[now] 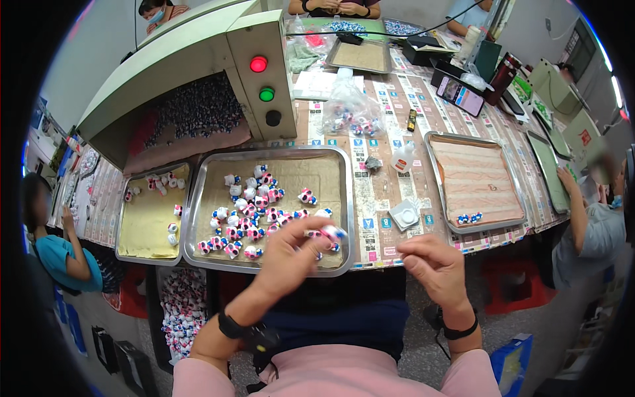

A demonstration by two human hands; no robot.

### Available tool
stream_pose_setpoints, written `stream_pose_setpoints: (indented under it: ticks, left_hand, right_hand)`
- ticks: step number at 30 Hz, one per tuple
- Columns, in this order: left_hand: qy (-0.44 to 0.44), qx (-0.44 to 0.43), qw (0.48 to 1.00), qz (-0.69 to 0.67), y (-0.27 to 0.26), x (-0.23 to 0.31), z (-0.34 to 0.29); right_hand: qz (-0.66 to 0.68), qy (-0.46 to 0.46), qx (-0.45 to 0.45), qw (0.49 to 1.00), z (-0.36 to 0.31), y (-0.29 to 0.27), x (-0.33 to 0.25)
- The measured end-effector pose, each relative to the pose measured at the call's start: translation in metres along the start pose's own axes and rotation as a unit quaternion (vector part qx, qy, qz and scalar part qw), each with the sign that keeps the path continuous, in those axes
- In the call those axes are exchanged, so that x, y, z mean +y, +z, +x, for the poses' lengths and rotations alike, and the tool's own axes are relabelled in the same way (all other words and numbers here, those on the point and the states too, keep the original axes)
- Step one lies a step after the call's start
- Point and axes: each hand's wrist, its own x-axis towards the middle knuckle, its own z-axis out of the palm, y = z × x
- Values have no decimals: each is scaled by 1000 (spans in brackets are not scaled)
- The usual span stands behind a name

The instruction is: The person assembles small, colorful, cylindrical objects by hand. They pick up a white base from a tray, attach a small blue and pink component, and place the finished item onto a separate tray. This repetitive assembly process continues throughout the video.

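Observation:
Over the right side of a metal tray (348, 198), my left hand (291, 255) pinches a small toy figurine (333, 233) in white, pink and blue. Many similar figurines (248, 210) lie in a loose cluster on that tray, some beneath my hand. My right hand (436, 270) is off to the right, past the table's front edge, thumb and fingertips drawn together. Whether something tiny sits in that pinch cannot be made out. Both wrists wear black bands.
A second tray (149, 251) with several figurines stands left; a paper-lined tray (476, 227) with a few stands right. Behind the left trays is a machine (261, 40) with red and green lights. A white bottle (403, 157), small white dish (405, 214) and phone (460, 96) share the table. Co-workers sit around.

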Motion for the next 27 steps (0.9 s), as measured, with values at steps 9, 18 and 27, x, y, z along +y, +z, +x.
stream_pose_setpoints:
  ticks: [9,18,27]
  left_hand:
    - [225,74,852,467,-67,-20,61]
    - [247,133,884,374,-47,-5,46]
    - [12,-123,992,-38,-17,0,-5]
  right_hand:
    - [-151,15,266,952,-10,-85,31]
    - [-434,44,226,871,-13,-163,76]
    - [-403,153,59,900,24,-171,83]
